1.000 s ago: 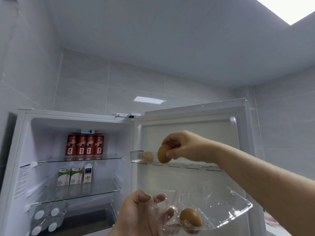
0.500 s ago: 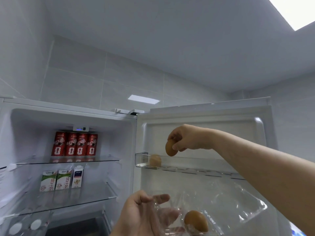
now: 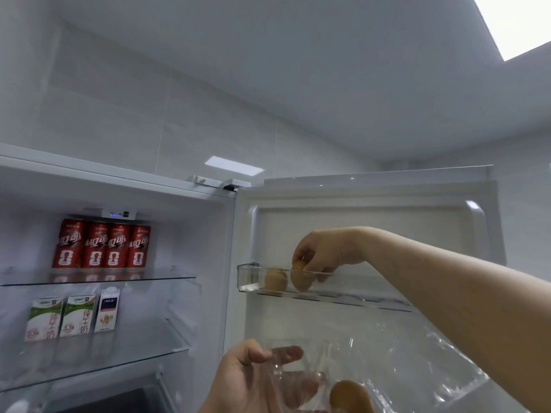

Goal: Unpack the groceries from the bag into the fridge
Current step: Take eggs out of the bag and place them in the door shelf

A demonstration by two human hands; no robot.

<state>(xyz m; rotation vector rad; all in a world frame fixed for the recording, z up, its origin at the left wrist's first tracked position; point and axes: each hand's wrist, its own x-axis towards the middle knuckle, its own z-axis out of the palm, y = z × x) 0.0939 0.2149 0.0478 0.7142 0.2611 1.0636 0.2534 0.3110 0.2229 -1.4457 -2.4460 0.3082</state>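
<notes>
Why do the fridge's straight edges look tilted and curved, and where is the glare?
Head view: the wide-angle lens bows and tilts the fridge top; the ceiling light panel is blown out white and mirrors on the wall tile; the clear egg carton in the left hand glints; the egg in the right hand looks soft through the door shelf.

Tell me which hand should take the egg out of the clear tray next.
Probably the right hand: it holds an egg inside the door shelf and should soon be free, while the left hand holds the clear tray.
</notes>
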